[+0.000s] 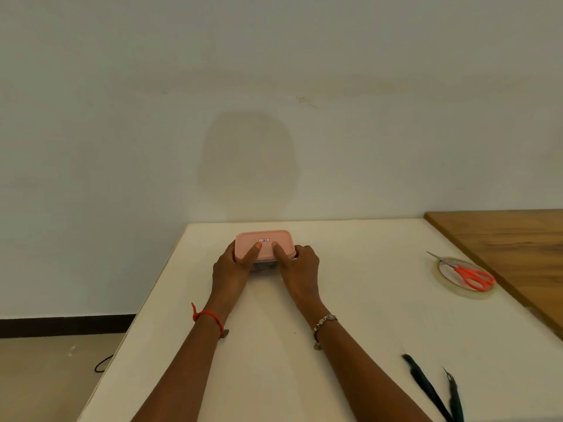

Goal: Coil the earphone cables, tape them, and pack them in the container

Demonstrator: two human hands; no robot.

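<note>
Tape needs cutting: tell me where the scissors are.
In the head view, the scissors lie on the tape roll, at the white table's right, beside the wooden top.

Label (263,240) txt on container lid (275,234): illegible

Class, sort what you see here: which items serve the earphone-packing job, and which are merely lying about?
Job: container, gripped by left hand and right hand; tape roll; scissors.
Lying about: dark strands at lower right; black cable on the floor.
</note>
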